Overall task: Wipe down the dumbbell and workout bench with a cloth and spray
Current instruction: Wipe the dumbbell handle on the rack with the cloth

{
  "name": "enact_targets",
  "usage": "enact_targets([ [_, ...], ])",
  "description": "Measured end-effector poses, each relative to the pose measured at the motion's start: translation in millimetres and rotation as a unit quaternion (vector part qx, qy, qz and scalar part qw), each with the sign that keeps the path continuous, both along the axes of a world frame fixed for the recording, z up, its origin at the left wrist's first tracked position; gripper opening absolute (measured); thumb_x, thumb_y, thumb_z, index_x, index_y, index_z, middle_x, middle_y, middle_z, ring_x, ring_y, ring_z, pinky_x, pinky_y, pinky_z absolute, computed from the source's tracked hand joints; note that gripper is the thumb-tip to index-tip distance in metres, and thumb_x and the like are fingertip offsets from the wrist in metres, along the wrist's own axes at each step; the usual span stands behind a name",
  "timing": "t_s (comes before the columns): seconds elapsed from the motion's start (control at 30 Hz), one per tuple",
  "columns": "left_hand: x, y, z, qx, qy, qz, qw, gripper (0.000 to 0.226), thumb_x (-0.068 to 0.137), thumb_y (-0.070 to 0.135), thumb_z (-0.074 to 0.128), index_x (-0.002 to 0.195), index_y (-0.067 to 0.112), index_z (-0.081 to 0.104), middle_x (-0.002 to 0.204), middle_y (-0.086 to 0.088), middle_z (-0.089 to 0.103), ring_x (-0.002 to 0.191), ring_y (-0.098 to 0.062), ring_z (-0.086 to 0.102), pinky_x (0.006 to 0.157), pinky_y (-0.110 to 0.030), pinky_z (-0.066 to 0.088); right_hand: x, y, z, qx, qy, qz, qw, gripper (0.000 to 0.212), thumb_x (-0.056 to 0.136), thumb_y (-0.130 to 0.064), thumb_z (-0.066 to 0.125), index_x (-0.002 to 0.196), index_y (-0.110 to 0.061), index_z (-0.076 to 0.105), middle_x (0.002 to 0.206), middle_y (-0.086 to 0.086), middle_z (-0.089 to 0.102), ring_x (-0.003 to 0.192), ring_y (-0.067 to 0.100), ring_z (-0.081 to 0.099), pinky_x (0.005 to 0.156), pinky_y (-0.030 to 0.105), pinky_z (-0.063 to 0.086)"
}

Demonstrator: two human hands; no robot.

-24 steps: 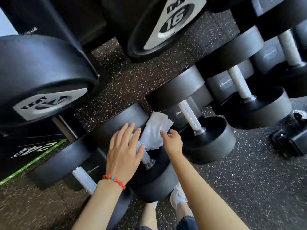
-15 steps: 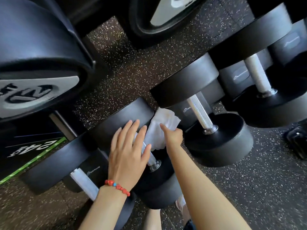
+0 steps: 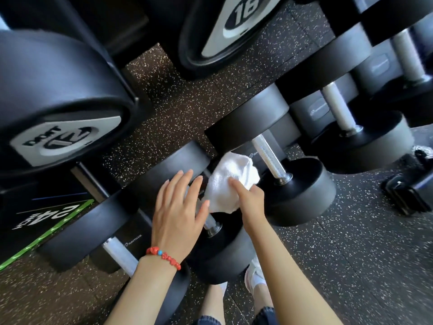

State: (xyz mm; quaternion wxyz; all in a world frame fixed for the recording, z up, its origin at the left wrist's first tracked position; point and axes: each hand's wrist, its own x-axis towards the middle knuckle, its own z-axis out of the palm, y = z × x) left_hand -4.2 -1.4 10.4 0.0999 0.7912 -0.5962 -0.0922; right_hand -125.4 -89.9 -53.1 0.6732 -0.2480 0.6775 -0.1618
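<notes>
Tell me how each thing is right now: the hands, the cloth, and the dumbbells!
Left hand: fingers straight, over the dumbbell's handle.
Right hand: grips the cloth.
White fluffy cloth: bunched, held at the handle.
Black round-ended dumbbell with metal handle: resting in its rack.
Neighbouring black dumbbell: racked, untouched.
Red bead bracelet: on the left wrist.

cloth (image 3: 230,181): white | dumbbell (image 3: 225,252): black, silver handle | floor (image 3: 178,106): black, white-speckled | bracelet (image 3: 164,256): red

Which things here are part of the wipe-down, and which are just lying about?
In the job: white cloth, gripped by right hand; dumbbell under it; left hand, fingers straight over its handle.

Just there: neighbouring dumbbell; upper dumbbell marked 16; one marked 12; speckled floor.
</notes>
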Motion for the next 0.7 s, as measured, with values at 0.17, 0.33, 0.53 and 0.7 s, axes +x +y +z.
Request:
enact_targets([
  [0.17, -11, -9, 44, -0.014, 0.022, -0.036, 0.999, 0.046, 0.087, 0.03, 0.045, 0.119, 0.001, 0.059, 0.126, -0.019, 0.057, 0.12, -0.031, 0.045, 0.098, -0.047, 0.035, -34, 7, 85, -0.074, -0.018, -0.026, 0.997, 0.007, 0.083, -0.014, 0.064, 0.076, -0.014, 0.064, 0.069, -0.006, 0.063, 0.059, 0.004, 0.057, 0.055, 0.018, 0.045],
  [0.33, -31, -22, 103, -0.034, 0.04, -0.075, 0.996, 0.046, 0.089, 0.031, 0.043, 0.118, 0.001, 0.061, 0.123, -0.018, 0.06, 0.118, -0.031, 0.049, 0.098, -0.044, 0.034, -77, 18, 167, -0.106, 0.004, -0.07, 0.992, 0.004, 0.084, -0.017, 0.065, 0.085, -0.014, 0.064, 0.079, -0.004, 0.066, 0.069, 0.008, 0.061, 0.058, 0.019, 0.049],
  [0.53, -74, -44, 170, -0.054, 0.044, -0.155, 0.985, 0.05, 0.095, 0.035, 0.035, 0.118, 0.0, 0.061, 0.121, -0.018, 0.061, 0.116, -0.031, 0.051, 0.098, -0.041, 0.033, -133, 25, 248, -0.105, 0.027, -0.153, 0.982, 0.044, 0.067, -0.031, 0.077, 0.105, -0.013, 0.063, 0.099, 0.006, 0.069, 0.088, 0.024, 0.067, 0.081, 0.044, 0.054],
  [0.7, -124, -61, 212, -0.084, 0.063, -0.214, 0.971, 0.054, 0.101, 0.041, 0.021, 0.119, 0.004, 0.055, 0.118, -0.019, 0.063, 0.116, -0.026, 0.045, 0.097, -0.045, 0.04, -180, 25, 296, -0.139, 0.065, -0.188, 0.97, 0.028, 0.069, -0.027, 0.078, 0.091, -0.016, 0.064, 0.093, 0.006, 0.069, 0.087, 0.026, 0.065, 0.082, 0.046, 0.053],
])
